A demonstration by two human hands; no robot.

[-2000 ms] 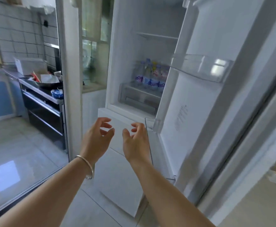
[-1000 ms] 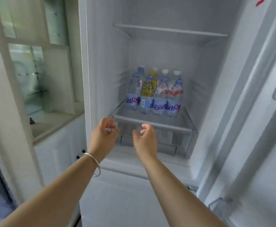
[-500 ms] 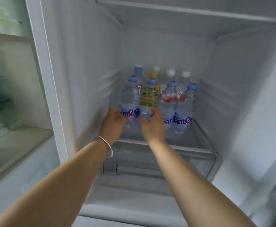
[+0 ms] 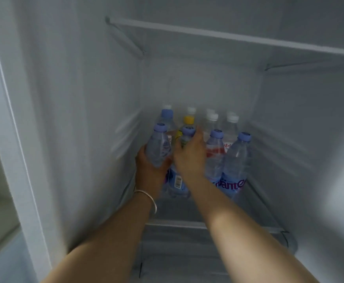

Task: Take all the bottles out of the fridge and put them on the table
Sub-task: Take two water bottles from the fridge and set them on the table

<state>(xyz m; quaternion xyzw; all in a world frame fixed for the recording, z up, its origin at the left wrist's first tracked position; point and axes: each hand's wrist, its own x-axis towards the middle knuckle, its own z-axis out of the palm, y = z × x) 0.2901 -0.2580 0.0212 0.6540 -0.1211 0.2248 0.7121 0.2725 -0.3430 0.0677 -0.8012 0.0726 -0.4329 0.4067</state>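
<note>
Several plastic bottles stand on a glass shelf point(image 4: 265, 209) inside the open fridge. My left hand point(image 4: 149, 172) is wrapped around the front-left clear bottle with a blue cap point(image 4: 158, 148), which tilts toward me. My right hand point(image 4: 189, 158) is closed on the neighbouring blue-capped bottle with a yellow-green label point(image 4: 187, 134). To the right stand two more blue-capped water bottles point(image 4: 236, 160) with purple lettering. Behind them are a yellow-capped bottle point(image 4: 188, 120) and white-capped bottles point(image 4: 232, 121), partly hidden.
An upper shelf point(image 4: 228, 35) runs across the fridge above the bottles. The fridge's left wall point(image 4: 85, 119) and right wall point(image 4: 310, 139) close in on both sides. Below the glass shelf is a transparent drawer point(image 4: 207, 252).
I have moved from outside the fridge right up to the shelf. Both hands reached in and closed on the two front-left bottles; the left bottle is now tilted.
</note>
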